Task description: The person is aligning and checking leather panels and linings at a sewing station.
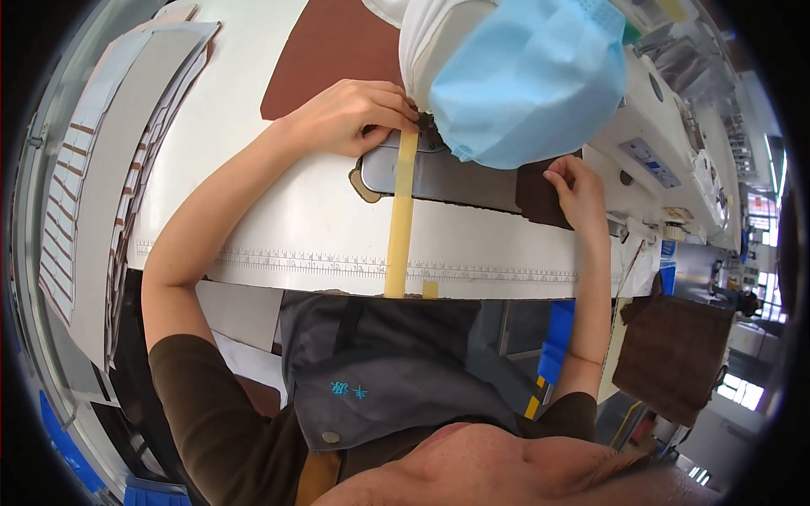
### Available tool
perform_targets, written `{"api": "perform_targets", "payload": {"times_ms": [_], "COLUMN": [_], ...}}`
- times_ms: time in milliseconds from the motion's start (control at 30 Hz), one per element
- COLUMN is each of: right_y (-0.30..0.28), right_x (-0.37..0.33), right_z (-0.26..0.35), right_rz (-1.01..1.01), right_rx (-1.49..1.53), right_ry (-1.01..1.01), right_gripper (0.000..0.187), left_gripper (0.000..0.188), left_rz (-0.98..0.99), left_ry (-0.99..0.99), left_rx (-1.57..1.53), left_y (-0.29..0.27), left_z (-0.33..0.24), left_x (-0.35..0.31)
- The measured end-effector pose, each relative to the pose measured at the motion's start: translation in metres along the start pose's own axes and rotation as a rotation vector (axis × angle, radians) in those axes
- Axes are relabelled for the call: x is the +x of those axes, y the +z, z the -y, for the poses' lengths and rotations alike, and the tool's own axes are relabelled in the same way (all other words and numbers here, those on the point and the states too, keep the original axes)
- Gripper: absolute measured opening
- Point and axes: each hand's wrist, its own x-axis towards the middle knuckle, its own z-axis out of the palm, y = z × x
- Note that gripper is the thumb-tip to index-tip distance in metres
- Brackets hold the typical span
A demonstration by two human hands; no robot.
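At a white work table (291,211), we see a pale blue cloth-like cover (531,84) bulging above and to the right of the yellow tape (401,219), hiding much of what lies beneath it. Beyond it, further right of the tape, stands a white machine body (650,118). Well to the tape's left we find a stack of grey and brown-edged panels (160,118); far to its lower right hangs a brown cloth (671,363). A ruler scale (321,266) runs to either side of the tape's lower end, and a metal plate (472,181) lies just right of the tape.

The reddish-brown panel (325,55), flat and smooth-looking, lies above and left of the tape, its near edge partly under the left hand (359,114). The dark brown piece (540,198) lies right of the tape, beside the right hand (578,190).

The left fingers are close together and bent down at the tape's upper end; we cannot tell whether they pinch anything. The right thumb and forefinger are curled close; we cannot tell whether they grip the piece's edge.

We count two hands, one panel, one dark piece, one cover and one hanging cloth.
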Motion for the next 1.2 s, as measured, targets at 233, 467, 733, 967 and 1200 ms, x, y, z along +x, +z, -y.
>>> {"api": "perform_targets", "payload": {"times_ms": [233, 467, 733, 967, 1200], "right_y": [-0.012, -0.024, 0.021, 0.045, 0.111], "right_x": [0.001, -0.013, -0.037, -0.071, -0.104], "right_z": [0.001, 0.054, 0.035, 0.163, 0.257], "right_rz": [0.037, 0.518, 0.136, -0.015, 0.179], "right_rx": [-0.125, 0.323, 0.082, 0.479, 0.435], "right_ry": [-0.093, -0.507, -0.475, -0.587, -0.55], "right_gripper": [0.008, 0.01, 0.034, 0.035, 0.034], "left_gripper": [0.02, 0.048, 0.059, 0.022, 0.082], "left_rz": [-0.269, -0.269, -0.346, -0.755, -0.926], "left_ry": [-0.387, -0.608, -1.08, -0.985, -1.025], "left_rx": [0.009, 0.716, 0.62, -0.085, 0.401], "left_y": [-0.002, 0.02, -0.074, -0.092, -0.036], "left_z": [0.077, 0.224, 0.137, -0.073, -0.192], "left_x": [0.033, 0.03, -0.06, -0.113, -0.14]}}
